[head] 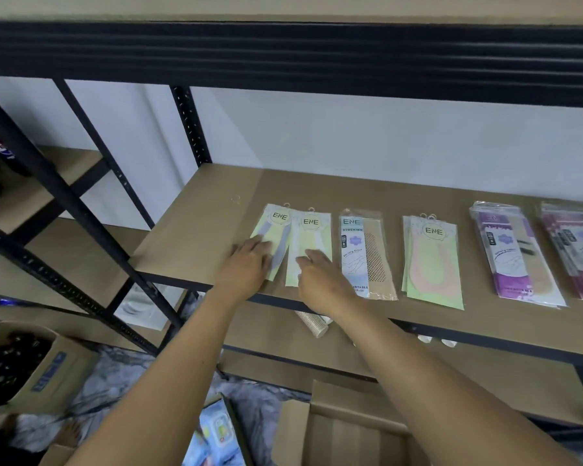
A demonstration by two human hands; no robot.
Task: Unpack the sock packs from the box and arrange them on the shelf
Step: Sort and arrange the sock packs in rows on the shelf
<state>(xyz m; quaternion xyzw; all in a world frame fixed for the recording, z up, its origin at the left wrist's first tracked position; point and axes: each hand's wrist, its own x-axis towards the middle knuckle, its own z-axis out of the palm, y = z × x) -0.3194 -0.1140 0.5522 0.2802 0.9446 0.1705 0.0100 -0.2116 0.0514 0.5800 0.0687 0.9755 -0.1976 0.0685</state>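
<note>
Left hand (247, 266) flat, released, on leftmost sock pack (276, 227); right hand (321, 280) apparently released, fingertips (302, 260) on next pack (312, 232).

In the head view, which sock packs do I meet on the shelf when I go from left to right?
Tilted yellow-green ENE pack → white and yellow ENE pack → blue ENE stocking pack → green and pink ENE pack → purple pack → magenta pack at the right edge.

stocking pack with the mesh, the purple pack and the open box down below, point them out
stocking pack (374, 255): head view, on its brown mesh panel
purple pack (509, 264): head view, on its printed card front
open box (292, 432): head view, on its left flap
</note>
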